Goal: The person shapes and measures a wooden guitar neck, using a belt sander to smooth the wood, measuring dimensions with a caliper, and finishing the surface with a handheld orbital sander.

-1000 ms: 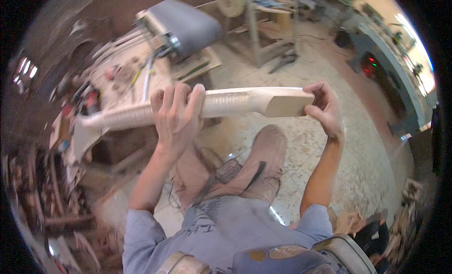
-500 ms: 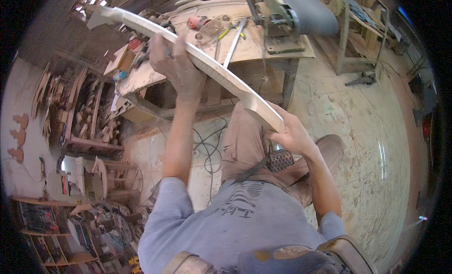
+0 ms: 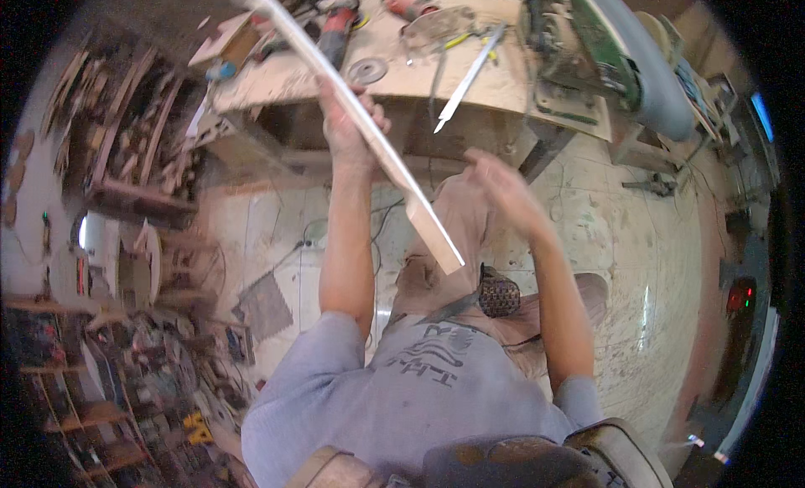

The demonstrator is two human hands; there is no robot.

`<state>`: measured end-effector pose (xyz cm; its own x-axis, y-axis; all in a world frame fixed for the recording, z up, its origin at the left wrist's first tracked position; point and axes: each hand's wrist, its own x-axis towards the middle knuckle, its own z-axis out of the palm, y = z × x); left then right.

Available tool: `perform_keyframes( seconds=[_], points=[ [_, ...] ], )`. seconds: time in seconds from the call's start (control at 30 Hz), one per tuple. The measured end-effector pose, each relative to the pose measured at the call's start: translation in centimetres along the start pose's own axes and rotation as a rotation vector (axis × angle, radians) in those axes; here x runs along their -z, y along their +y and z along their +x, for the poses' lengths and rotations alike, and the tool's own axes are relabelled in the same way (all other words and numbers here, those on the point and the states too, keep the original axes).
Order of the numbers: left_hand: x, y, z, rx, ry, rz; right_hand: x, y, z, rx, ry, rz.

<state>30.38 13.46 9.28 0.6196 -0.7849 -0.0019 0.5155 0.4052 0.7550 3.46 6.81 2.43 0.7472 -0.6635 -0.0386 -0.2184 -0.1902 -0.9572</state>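
Note:
A long, slightly curved piece of pale wood [image 3: 392,164] slants from the upper left down to above my lap. My left hand [image 3: 350,126] is wrapped round its middle and carries it alone. The wood's lower end is thicker and squared off; its far end is blurred. Off to the right of the wood, my right hand [image 3: 501,186] touches nothing, and motion smears its fingers. Beyond it a long metal file [image 3: 471,79] lies on the workbench, its thin tang jutting past the front edge.
On the dusty workbench [image 3: 293,87] lie a red angle grinder [image 3: 338,31], a grey disc [image 3: 366,70], another red power tool [image 3: 408,3] and yellow-handled pliers [image 3: 457,40]. A belt sander [image 3: 625,56] stands at right. Racks of wood scraps [image 3: 138,144] are at left; cables lie on the floor.
My right hand has let go of the wood's lower end and moved away from it. The left hand has shifted right with the wood, which now slants more steeply.

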Motion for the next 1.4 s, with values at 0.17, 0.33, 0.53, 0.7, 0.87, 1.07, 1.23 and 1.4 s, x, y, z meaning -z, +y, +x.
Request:
perform_keyframes(
  seconds=[0.17, 0.33, 0.53, 0.7, 0.87, 1.07, 1.23, 1.4],
  points=[
    [0.3, 1.1, 0.5, 0.041, -0.004, 0.008, 0.1, 0.6, 11.7, -0.406, 0.300, 0.617],
    [1.3, 1.1, 0.6, 0.092, 0.022, 0.078, -0.8, 2.7, 16.1, -0.357, 0.283, 0.900],
    [2.9, 0.5, 0.3, 0.053, 0.082, 0.237, 0.8, 3.2, 13.6, -0.160, 0.490, 0.228],
    [2.5, 0.1, -0.7, 0.032, 0.059, 0.320, 1.1, 4.5, 7.6, -0.059, 0.450, 0.271],
    [1.3, 0.6, -1.6, 0.064, 0.059, 0.309, 1.5, 6.8, 4.8, -0.073, 0.449, 0.374],
    [0.8, 0.1, -1.6, 0.088, 0.001, 0.237, 2.2, 6.4, 7.9, -0.009, 0.473, 0.409],
    [0.6, 0.2, -1.8, 0.101, 0.056, 0.271, 1.5, 5.0, 5.7, 0.075, 0.319, 0.522],
    [-0.4, 1.4, -3.0, 0.161, 0.025, 0.167, 0.5, 3.4, -1.3, 0.034, 0.108, 0.443]
  ],
)
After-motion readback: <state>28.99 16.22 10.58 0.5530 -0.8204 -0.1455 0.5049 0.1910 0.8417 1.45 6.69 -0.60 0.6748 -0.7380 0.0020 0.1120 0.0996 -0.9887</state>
